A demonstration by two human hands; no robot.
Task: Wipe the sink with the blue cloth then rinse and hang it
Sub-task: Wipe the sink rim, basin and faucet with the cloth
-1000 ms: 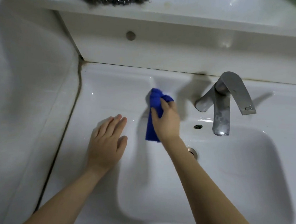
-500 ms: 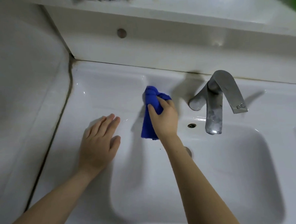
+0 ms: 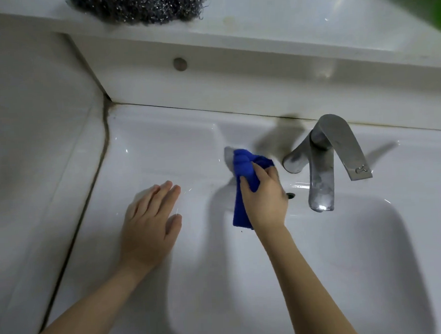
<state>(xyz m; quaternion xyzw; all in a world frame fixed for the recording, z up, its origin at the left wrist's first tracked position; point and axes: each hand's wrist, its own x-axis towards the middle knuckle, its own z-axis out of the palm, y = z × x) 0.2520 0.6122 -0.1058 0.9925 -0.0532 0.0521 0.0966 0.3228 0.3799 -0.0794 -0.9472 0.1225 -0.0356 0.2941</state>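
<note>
The white sink (image 3: 162,149) fills most of the view, its basin at the lower right. My right hand (image 3: 266,200) grips the bunched blue cloth (image 3: 242,170) and presses it on the sink's back ledge, just left of the metal tap (image 3: 324,161). The cloth's lower end hangs over the basin's rim. My left hand (image 3: 150,221) lies flat and open on the sink's left ledge, fingers together, holding nothing.
A steel wool scourer (image 3: 139,5) sits on the white shelf (image 3: 271,31) above the sink. A tiled wall (image 3: 29,151) runs along the left, with a dark grout seam. The overflow hole (image 3: 290,195) shows beside my right hand. Something green (image 3: 438,4) blurs the top right corner.
My right hand has shifted the cloth slightly toward the tap along the back ledge. The left hand stays flat in place. The camera view has tilted a little.
</note>
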